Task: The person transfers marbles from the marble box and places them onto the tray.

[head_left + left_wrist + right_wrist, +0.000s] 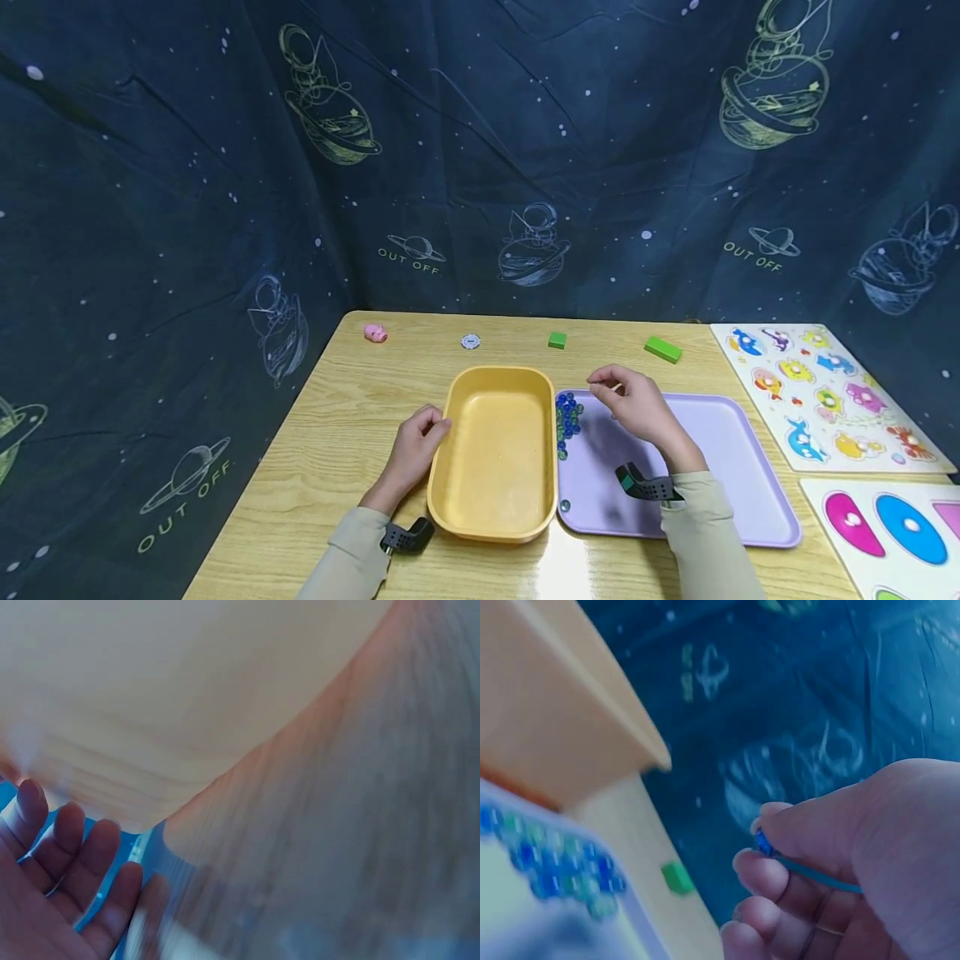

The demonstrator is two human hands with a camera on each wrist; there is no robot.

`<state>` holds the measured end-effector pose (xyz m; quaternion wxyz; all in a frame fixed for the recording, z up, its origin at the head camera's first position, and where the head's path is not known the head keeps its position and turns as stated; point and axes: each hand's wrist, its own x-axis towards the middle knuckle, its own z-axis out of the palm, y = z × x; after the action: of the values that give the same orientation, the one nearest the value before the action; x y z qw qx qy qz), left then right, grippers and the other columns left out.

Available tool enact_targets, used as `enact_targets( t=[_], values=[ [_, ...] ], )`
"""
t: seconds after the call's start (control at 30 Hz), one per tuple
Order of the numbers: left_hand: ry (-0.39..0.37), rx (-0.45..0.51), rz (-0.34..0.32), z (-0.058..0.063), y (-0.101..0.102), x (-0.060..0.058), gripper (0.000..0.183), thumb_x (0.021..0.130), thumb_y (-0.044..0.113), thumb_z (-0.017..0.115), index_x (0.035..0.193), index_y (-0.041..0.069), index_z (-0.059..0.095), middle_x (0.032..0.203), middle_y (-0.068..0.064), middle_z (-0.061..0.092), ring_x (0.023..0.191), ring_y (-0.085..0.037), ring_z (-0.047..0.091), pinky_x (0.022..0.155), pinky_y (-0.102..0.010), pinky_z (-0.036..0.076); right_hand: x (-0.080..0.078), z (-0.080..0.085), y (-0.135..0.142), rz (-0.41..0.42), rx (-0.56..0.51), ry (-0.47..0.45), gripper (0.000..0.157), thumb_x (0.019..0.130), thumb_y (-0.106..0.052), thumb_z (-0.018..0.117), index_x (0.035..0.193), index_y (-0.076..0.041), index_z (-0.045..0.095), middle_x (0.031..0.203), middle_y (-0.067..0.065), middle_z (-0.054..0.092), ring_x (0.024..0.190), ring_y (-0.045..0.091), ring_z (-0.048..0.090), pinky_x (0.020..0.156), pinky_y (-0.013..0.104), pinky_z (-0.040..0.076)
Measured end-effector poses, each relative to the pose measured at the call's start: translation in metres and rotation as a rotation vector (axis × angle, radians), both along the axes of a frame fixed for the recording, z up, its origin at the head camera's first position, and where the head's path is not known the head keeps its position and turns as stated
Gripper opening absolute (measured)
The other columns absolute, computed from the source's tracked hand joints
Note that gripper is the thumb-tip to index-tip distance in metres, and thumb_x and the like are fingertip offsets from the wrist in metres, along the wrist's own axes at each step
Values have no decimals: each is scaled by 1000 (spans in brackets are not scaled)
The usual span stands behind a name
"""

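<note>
A yellow plastic basin (495,450) stands in the middle of the table. My left hand (420,437) grips its left rim, thumb over the edge; in the left wrist view the fingers (97,859) lie by the outer wall. To the right lies a lilac tray (720,467), with blue and green glass marbles (567,421) clustered along its left side. One more marble (565,505) sits apart at the tray's near left corner. Above the tray, my right hand (633,404) pinches a blue marble (763,841) between thumb and index finger.
Along the back stand a pink pig (376,333), a white round chip (470,342) and two green blocks (557,340). Right of the tray lie a sea-animal puzzle board (825,392) and a shapes board (892,533). A dark space-print curtain (465,167) hangs behind the table.
</note>
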<state>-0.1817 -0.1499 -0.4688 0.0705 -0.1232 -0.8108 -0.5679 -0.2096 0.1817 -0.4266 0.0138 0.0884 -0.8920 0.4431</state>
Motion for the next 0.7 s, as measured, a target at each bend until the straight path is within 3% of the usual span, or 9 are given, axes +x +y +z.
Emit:
enact_targets(
  t=[0.3, 0.53, 0.7],
  values=[
    [-8, 13, 25, -2, -1, -1, 21, 89, 5, 53, 69, 3, 50, 74, -7, 50, 67, -15, 46, 60, -22, 38, -8, -21, 21, -11, -2, -70, 18, 83, -13, 64, 99, -4, 62, 83, 6, 60, 68, 20, 56, 55, 29, 48],
    [35, 30, 65, -28, -7, -15, 22, 88, 9, 56, 67, 9, 50, 73, -1, 51, 66, -12, 47, 58, -22, 39, -11, -40, 24, 37, -35, -168, 16, 81, -7, 65, 95, -1, 62, 77, 7, 59, 62, 22, 58, 54, 32, 49],
    [37, 33, 71, -33, -8, -17, 22, 88, 11, 56, 67, 8, 49, 73, -2, 52, 65, -13, 47, 57, -23, 39, -11, -48, 26, 128, -21, -224, 12, 79, -9, 68, 88, -4, 63, 71, 4, 59, 56, 14, 52, 48, 26, 45]
  ],
)
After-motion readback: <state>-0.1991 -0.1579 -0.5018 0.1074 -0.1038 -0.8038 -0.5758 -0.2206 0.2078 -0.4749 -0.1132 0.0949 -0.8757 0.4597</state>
